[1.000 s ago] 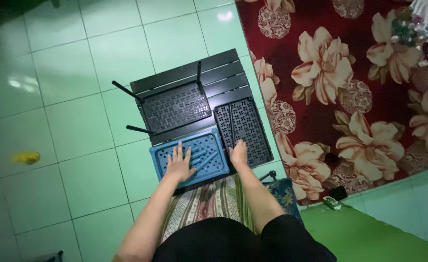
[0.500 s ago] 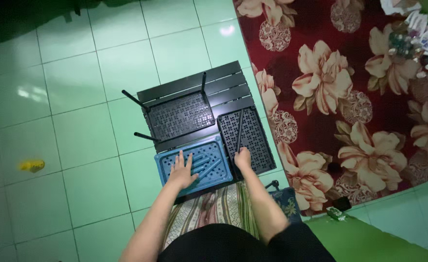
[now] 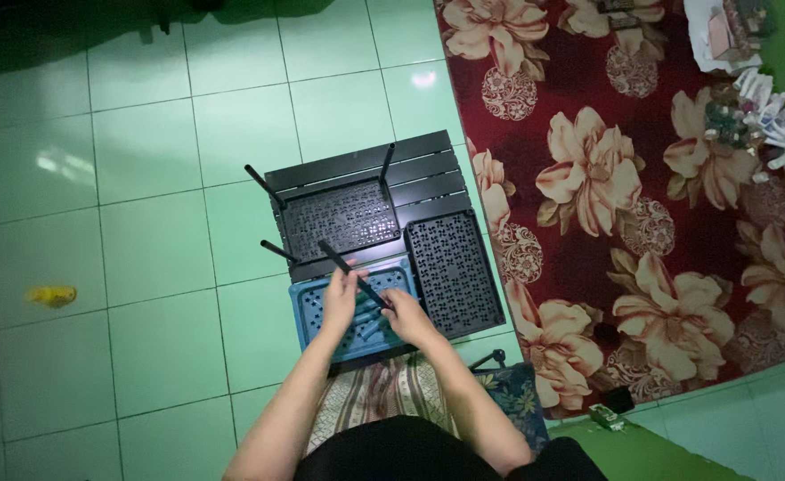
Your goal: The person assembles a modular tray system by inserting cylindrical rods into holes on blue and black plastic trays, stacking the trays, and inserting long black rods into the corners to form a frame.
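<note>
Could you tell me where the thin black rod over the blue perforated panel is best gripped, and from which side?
Probably its near end, from above. The black rod slants across the blue panel; the left hand and right hand already pinch its lower half, and its far tip points toward the black shelf.

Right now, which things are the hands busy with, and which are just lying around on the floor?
In use:
- left hand and right hand, both on a black rod
- blue perforated panel under them
- black perforated panels
- black slatted board with upright rods

Lying about:
- small yellow thing on the green tiles
- flowered red rug
- heap of small items on the rug
</note>
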